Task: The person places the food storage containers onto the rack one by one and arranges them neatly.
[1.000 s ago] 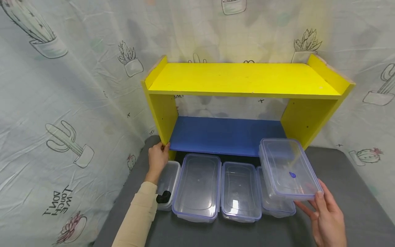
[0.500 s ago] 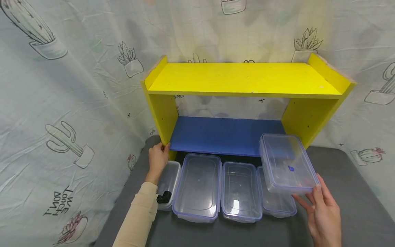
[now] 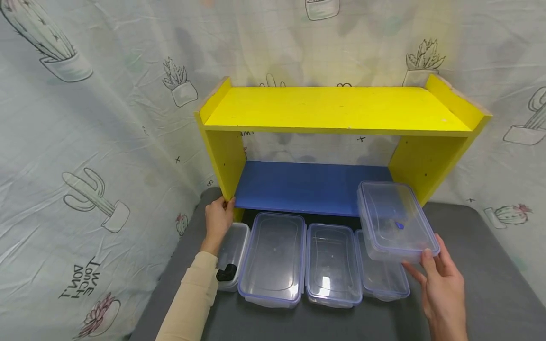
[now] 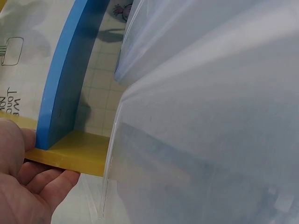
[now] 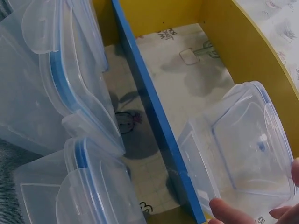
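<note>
In the head view my right hand (image 3: pixel 443 284) holds a clear lidded food container (image 3: pixel 396 215) by its near right corner, thumb on the lid and fingers underneath. A small blue plug sits on its lid. The container's far end overlaps the right part of the blue shelf board (image 3: pixel 307 187); I cannot tell whether they touch. The right wrist view has the container (image 5: pixel 238 144) beside the blue board (image 5: pixel 149 102). My left hand (image 3: pixel 217 220) grips the front edge of the yellow side panel (image 4: pixel 79 151) of the shelf unit, its fingers curled round the edge in the left wrist view.
Several clear lidded containers (image 3: pixel 273 258) stand in a row on the grey table (image 3: pixel 469 237), partly under the blue board. A small black object (image 3: pixel 227 272) lies by the leftmost one. The yellow top board (image 3: pixel 337 106) spans above. Patterned cloth (image 3: pixel 106 142) hangs behind and left.
My right hand has moved the held container forward and slightly left, farther over the blue board. The left hand stays on the side panel.
</note>
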### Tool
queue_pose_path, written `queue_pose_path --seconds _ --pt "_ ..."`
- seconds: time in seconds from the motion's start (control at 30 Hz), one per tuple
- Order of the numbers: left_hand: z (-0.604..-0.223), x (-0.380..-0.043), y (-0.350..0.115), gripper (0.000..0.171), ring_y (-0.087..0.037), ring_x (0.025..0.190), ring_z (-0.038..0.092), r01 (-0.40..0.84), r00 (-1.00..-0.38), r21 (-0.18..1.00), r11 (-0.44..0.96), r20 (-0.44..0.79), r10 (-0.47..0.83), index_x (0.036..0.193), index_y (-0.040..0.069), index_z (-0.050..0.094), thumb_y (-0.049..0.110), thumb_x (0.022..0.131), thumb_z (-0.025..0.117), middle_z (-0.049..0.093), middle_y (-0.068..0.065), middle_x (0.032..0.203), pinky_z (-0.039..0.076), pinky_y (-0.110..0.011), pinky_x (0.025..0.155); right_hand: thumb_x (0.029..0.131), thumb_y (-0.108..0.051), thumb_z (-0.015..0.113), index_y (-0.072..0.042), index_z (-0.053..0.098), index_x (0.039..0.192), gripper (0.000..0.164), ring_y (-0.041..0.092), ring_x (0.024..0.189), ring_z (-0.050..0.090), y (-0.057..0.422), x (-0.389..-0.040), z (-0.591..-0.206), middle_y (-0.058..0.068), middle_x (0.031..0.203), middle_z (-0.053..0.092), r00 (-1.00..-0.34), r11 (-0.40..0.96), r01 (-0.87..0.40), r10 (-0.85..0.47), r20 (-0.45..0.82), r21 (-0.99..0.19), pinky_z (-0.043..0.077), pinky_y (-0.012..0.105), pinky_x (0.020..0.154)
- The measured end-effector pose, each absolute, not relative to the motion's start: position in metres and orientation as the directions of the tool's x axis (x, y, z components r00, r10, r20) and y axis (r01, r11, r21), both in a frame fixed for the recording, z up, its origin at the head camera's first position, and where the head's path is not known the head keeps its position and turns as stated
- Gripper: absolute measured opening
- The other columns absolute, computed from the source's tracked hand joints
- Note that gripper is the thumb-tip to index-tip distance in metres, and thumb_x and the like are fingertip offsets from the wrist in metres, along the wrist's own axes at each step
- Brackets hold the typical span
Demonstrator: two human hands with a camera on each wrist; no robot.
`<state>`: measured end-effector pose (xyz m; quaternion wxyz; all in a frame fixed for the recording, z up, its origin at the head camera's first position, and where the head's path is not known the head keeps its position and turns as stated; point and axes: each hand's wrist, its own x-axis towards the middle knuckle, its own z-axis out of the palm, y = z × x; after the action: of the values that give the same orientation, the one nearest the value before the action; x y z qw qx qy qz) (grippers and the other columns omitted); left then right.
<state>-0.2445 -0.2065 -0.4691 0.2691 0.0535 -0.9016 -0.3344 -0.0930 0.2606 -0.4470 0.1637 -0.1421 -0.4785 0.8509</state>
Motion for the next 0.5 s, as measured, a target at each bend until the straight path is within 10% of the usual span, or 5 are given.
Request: queue_pose_path --seconds 0.5 --pt "-0.4722 -0.2452 -0.2074 0.028 -0.022 0.050 0.048 0.097 -0.843 0.626 0.774 0.465 -0.270 0.074 0.001 0.065 0.022 0.093 0.065 0.059 -0.010 0.058 0.035 -0.030 0.049 0.095 -0.015 0.058 -0.018 0.027 0.154 0.066 -0.001 0.100 0.064 0.2590 -0.1025 -0.4421 -0.001 0.146 0.044 -0.908 -0.475 -0.100 0.403 -0.115 -0.874 0.057 0.024 0.066"
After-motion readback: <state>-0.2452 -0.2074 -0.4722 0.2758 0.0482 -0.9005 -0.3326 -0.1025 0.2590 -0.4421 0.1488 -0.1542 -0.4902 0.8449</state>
